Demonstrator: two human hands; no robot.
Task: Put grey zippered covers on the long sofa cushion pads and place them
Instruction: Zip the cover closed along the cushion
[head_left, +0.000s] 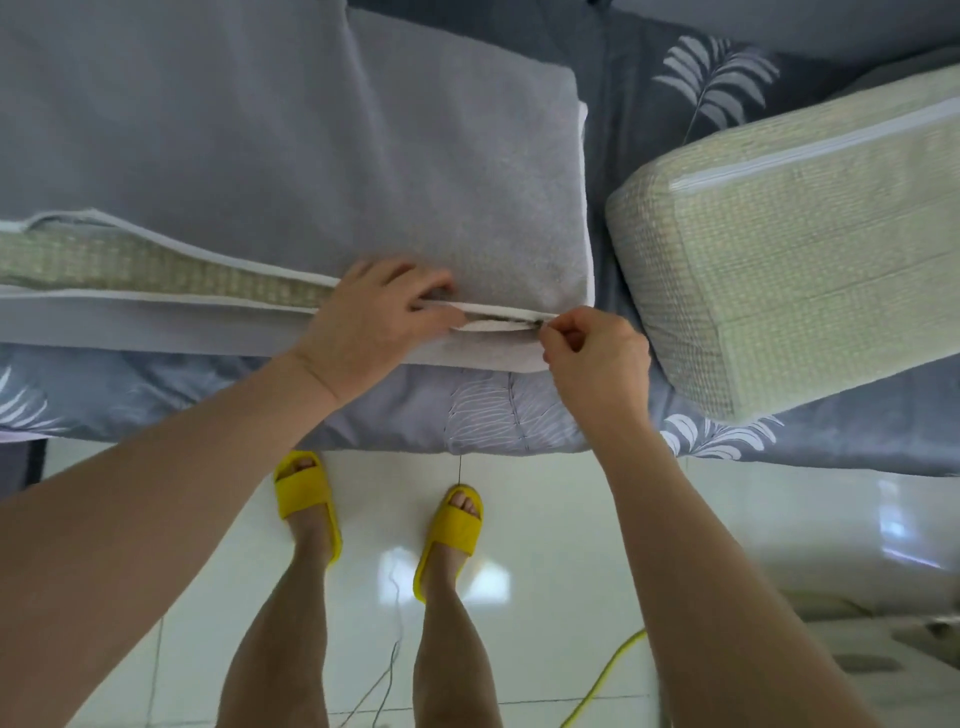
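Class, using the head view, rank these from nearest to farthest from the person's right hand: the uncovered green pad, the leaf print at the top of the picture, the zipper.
1. zipper: pinched by the right hand, on the near edge of the grey cover.
2. uncovered green pad: just right of the hand, on the bed.
3. leaf print: far side, top of picture.

in front of you a grey leaf-print sheet covers the surface. on it lie a long pad partly inside a grey cover and, just to its right, a bare green-checked pad, the two not touching.
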